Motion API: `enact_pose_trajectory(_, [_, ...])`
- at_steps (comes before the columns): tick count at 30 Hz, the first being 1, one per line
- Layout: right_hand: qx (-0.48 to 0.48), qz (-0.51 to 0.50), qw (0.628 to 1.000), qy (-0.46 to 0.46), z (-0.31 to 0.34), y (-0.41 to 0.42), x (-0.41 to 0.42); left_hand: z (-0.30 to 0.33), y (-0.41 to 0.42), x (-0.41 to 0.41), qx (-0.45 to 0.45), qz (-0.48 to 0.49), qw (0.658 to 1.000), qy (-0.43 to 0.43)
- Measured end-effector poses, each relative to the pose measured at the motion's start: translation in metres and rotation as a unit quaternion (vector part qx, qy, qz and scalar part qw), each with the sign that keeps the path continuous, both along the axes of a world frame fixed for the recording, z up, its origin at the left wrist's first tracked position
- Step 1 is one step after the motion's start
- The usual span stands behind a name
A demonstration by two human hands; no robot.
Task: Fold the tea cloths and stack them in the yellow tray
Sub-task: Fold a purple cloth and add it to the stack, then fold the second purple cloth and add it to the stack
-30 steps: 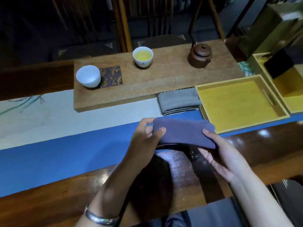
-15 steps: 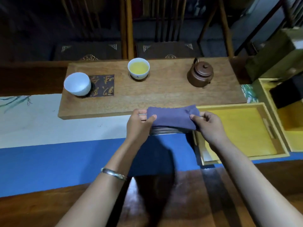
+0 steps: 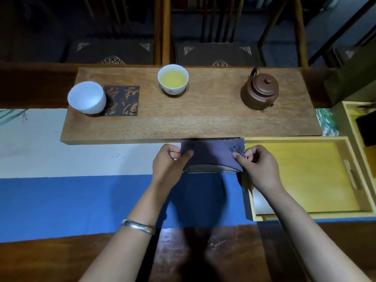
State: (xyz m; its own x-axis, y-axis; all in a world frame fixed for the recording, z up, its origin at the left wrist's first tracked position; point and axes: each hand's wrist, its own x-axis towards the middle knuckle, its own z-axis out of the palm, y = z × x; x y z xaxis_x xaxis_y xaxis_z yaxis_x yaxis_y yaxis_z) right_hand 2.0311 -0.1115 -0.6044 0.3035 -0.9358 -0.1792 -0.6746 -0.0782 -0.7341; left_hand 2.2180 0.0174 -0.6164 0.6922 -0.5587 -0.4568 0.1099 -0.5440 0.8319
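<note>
A folded purple tea cloth (image 3: 211,152) lies on top of a folded grey cloth (image 3: 207,169), of which only the front edge shows. My left hand (image 3: 169,161) pinches the purple cloth's left end and my right hand (image 3: 257,162) pinches its right end. The stack sits on the runner just left of the yellow tray (image 3: 305,176), which holds no cloth.
A wooden tea board (image 3: 193,119) behind the cloths carries a white cup (image 3: 87,97), a cup of tea (image 3: 173,79) and a brown teapot (image 3: 259,90). A second yellow box (image 3: 350,119) stands at the far right. Chairs stand beyond the table.
Both hands carried the purple cloth from near the table's front edge forward and lowered it onto the grey cloth beside the tray.
</note>
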Motion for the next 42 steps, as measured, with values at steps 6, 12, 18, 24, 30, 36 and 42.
enact_pose_trajectory(6, [0.007,-0.003,1.000,0.007,0.004,0.004,0.004,-0.001,0.000,-0.004,0.006,-0.015,1.000,-0.023])
enact_pose_trajectory(12, [-0.159,0.082,0.981,0.072,0.045,0.032,-0.001,0.021,0.026,0.007,0.036,-0.063,0.994,-0.077])
enact_pose_trajectory(18, [-0.191,0.218,0.952,0.101,0.079,0.077,0.006,0.050,0.093,0.029,0.093,-0.127,0.970,-0.186])
enact_pose_trajectory(24, [-0.197,0.368,0.898,0.139,0.099,0.115,0.068,0.088,0.168,0.061,0.105,-0.079,0.961,-0.245])
enact_pose_trajectory(30, [-0.223,0.512,0.826,0.073,0.123,0.200,0.172,0.123,0.300,0.091,0.183,0.035,0.936,-0.298])
enact_pose_trajectory(36, [-0.266,0.651,0.710,0.025,0.145,0.358,0.251,0.154,0.492,0.078,0.265,0.186,0.901,-0.288])
enact_pose_trajectory(42, [-0.282,0.746,0.604,0.007,0.157,0.521,0.293,0.163,0.660,0.019,0.321,0.322,0.861,-0.229])
